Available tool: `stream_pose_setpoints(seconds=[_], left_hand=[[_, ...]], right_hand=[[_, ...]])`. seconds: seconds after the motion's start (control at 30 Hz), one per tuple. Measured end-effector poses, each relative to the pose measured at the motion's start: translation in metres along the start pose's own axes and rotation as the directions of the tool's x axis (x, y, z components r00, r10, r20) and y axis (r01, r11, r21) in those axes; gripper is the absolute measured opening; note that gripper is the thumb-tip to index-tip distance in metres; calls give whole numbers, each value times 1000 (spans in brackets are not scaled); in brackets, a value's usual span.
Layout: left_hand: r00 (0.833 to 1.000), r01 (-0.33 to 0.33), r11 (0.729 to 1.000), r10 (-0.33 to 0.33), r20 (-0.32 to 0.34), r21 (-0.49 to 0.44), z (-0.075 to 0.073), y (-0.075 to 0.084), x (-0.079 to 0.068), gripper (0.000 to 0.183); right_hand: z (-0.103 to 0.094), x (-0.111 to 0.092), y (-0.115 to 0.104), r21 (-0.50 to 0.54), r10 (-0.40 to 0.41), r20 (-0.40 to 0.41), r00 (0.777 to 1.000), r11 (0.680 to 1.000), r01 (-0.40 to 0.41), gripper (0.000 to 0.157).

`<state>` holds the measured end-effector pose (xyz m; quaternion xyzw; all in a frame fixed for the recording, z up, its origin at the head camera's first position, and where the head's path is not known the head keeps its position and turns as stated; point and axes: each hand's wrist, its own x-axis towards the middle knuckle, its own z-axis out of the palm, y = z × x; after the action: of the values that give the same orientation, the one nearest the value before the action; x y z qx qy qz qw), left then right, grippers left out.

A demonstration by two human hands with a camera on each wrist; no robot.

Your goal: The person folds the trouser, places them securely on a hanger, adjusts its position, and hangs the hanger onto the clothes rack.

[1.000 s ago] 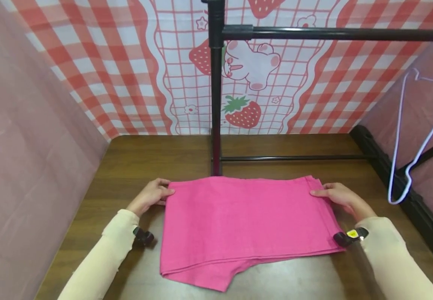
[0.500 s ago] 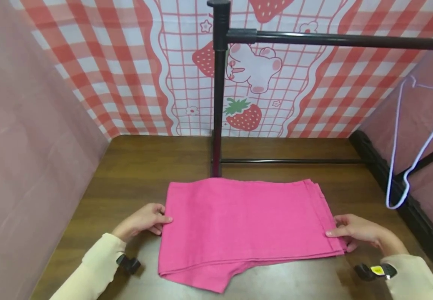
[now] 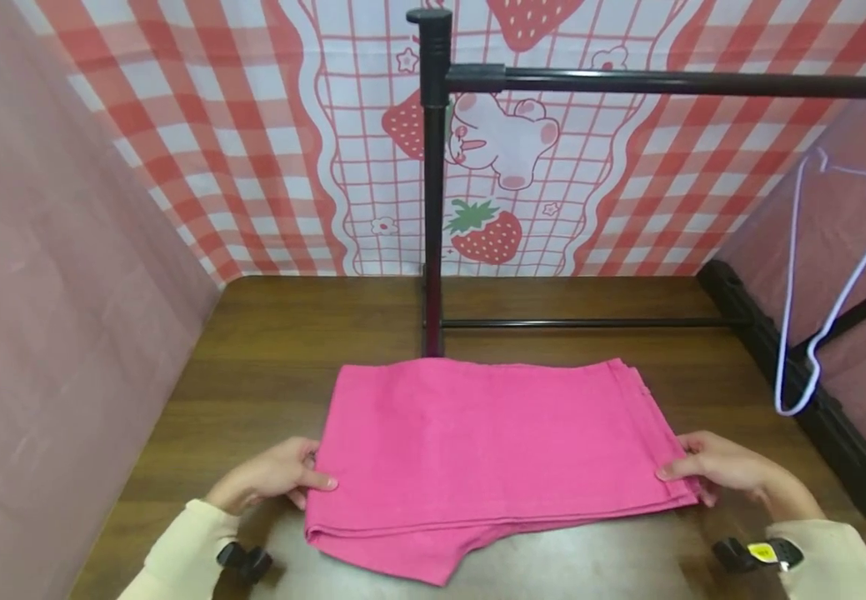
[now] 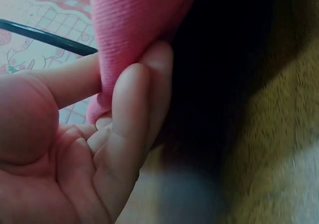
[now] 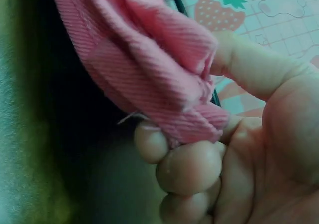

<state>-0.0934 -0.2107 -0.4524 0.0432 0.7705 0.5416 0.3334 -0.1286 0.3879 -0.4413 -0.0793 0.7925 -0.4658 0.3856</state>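
Folded pink trousers [image 3: 493,442] lie across the table in the head view, a pointed crotch part sticking out at the front. At their left edge, near the front corner, my left hand [image 3: 275,475] pinches the cloth, thumb on top and fingers beneath. In the left wrist view the pink fold [image 4: 134,25] sits between thumb and fingers. My right hand [image 3: 725,467] pinches the right edge near its front corner. Up close in the right wrist view, several stacked layers of ribbed pink cloth [image 5: 149,69] show between thumb and curled fingertips [image 5: 189,167].
A black garment rack [image 3: 434,217] stands on the wooden table [image 3: 290,333] behind the trousers, its base foot [image 3: 800,392] running along the right. From the right side hangs a pale purple hanger [image 3: 788,317]. A checked strawberry cloth [image 3: 252,150] covers the back; pink cloth [image 3: 65,275] hangs at left.
Both hands have slid toward the front along the trousers' side edges. The front left corner has been drawn slightly to the left. Over the last half second my right hand has barely moved.
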Motion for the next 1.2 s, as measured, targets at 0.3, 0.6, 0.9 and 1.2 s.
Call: stream_pose_setpoints(seconds=[0.3, 0.6, 0.9, 1.2], left_hand=[[999, 31, 1000, -30, -16, 3, -8, 0, 8, 19], [994, 24, 999, -28, -109, -36, -27, 10, 35, 14], [986, 18, 990, -40, -163, -137, -36, 13, 61, 10], [973, 46, 997, -60, -225, -66, -37, 16, 72, 13]], right_hand=[[-4, 4, 4, -43, 95, -51, 994, 994, -98, 22], [-6, 17, -5, -63, 118, -205, 972, 989, -133, 52], [-3, 34, -13, -168, 98, -292, 951, 974, -152, 72], [-9, 30, -14, -177, 105, -277, 955, 972, -158, 70]])
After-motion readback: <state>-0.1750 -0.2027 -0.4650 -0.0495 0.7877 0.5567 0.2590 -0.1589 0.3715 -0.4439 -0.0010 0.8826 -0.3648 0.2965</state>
